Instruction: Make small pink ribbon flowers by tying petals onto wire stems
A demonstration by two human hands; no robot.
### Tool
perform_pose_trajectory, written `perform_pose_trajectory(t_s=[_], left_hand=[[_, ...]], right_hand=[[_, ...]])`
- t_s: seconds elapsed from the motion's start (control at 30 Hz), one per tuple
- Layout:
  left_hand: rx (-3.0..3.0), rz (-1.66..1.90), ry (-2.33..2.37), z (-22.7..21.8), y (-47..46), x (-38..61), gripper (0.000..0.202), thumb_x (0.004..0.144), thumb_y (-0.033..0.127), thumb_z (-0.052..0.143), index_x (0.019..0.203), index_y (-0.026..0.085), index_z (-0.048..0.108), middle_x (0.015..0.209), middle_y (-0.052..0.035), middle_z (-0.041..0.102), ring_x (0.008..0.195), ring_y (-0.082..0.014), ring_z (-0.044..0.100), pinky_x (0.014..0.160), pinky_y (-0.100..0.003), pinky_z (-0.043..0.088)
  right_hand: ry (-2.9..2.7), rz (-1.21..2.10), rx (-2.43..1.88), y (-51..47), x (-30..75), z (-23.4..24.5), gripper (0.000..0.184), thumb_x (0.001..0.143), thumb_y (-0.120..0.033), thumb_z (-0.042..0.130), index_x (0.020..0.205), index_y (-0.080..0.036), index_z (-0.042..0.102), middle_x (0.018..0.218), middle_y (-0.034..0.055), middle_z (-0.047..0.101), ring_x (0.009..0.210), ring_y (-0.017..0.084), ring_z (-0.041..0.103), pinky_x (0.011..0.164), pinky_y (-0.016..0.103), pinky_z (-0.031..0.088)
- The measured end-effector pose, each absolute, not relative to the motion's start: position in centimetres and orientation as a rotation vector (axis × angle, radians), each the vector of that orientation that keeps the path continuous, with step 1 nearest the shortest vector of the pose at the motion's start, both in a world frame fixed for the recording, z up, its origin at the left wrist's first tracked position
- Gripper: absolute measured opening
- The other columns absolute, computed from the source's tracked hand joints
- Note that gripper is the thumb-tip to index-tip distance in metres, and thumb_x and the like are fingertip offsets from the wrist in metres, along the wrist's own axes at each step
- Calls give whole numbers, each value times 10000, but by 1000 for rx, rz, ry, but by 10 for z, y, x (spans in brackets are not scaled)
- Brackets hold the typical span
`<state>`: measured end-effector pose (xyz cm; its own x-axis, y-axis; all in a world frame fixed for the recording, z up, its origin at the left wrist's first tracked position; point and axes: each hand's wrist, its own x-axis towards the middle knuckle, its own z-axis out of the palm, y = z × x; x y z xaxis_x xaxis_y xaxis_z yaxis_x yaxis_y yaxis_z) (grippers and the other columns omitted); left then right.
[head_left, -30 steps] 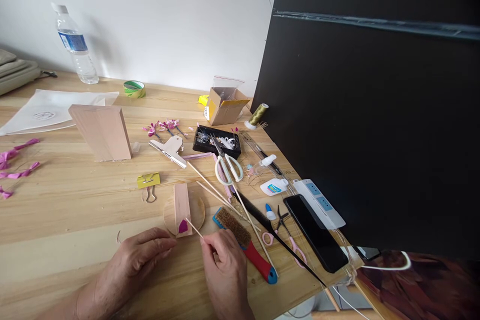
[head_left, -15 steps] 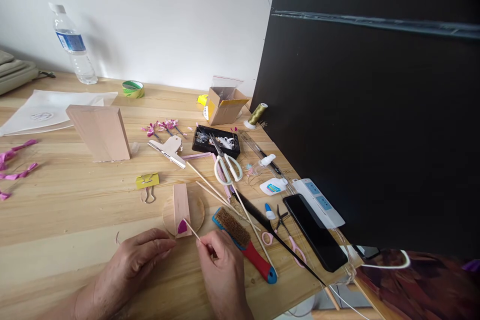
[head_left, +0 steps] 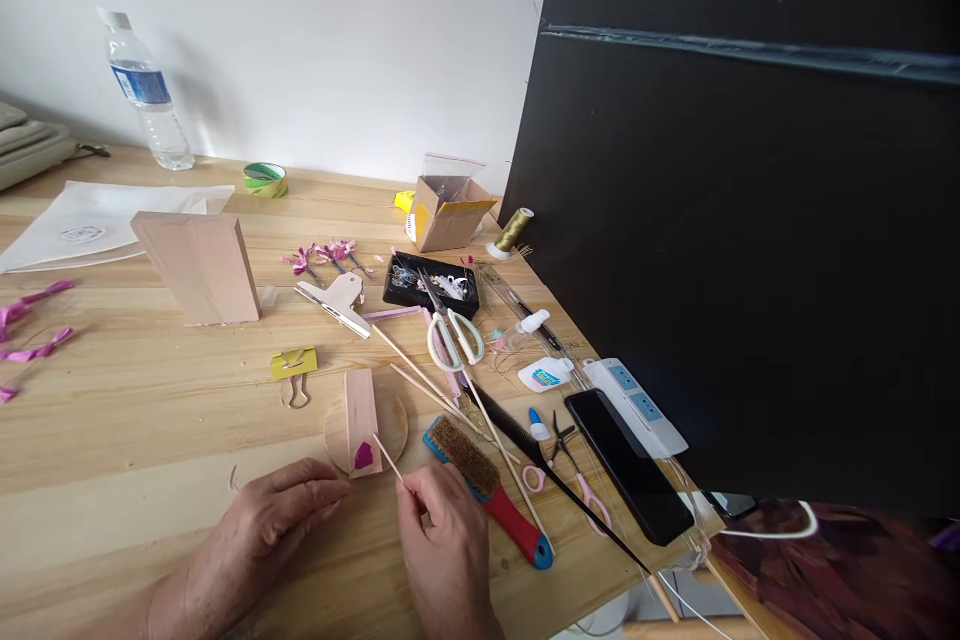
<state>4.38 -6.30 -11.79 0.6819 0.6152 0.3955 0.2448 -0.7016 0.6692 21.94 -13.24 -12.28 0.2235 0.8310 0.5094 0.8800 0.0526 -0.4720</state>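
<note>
thin stick (head_left: 388,458) aslant toward wooden strip (head_left: 361,405)

Thin stick (head_left: 388,457) pinched beside a magenta patch (head_left: 364,456)

My right fingers (head_left: 429,488) pinch the stick, its tip near the right edge of a wooden strip (head_left: 361,405) bearing that patch. The strip lies on a round disc (head_left: 394,425), just beyond my left fingers (head_left: 319,490), which are curled near its close end; I can't see whether they hold anything. Right of my right fingers rests a bristle brush (head_left: 466,457). Well beyond my left fingers, a wooden block (head_left: 196,270) stands on the worktop (head_left: 135,430).
</note>
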Motion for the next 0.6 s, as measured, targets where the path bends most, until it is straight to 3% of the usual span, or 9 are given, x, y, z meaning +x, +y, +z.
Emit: perform_pose_trajectory(t_s=[0.37,0.6], left_hand=[[2288,798,715,-115,-64,45,241,895,187,454,940,220,689,859,-40,722,735,-138,702,638,-155,552],[2281,812,704,-116,-65,44,237,894,173,456,952,222,680,868,-36,720,746,-131,700,653,-146,546]], right_hand=[[-1608,70,-1691,-135,213,-117,252,717,-21,445,544,-204,426,503,-39,497,494,105,480,488,197,328],[-1614,20,-1745,-134,220,-123,278,755,-25,433,548,-210,413,506,-34,489,504,117,478,497,211,332]])
